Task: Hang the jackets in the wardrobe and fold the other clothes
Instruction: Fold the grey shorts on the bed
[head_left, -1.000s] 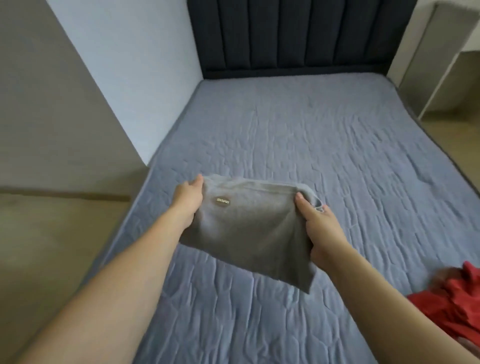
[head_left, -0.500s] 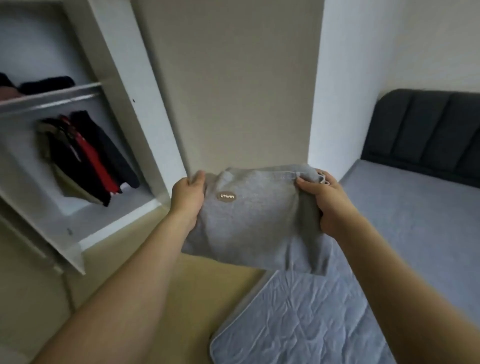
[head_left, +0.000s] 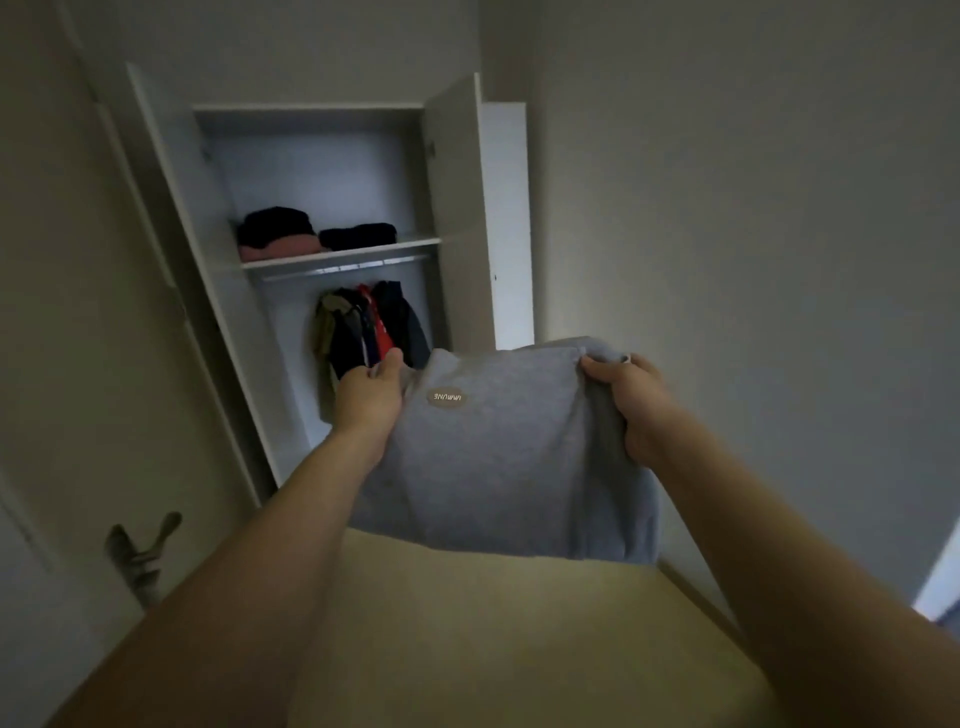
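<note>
Folded grey garment (head_left: 509, 467) hides both hands' fingers, apparently.

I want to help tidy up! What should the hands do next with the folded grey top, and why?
Probably carry the grey top forward and lay it on the shelf, beside the folded piles. Both the left hand and the right hand grip it by its upper edge, already folded, facing the open wardrobe. Jackets hang on the rail below, so folded things seem to belong on top.
</note>
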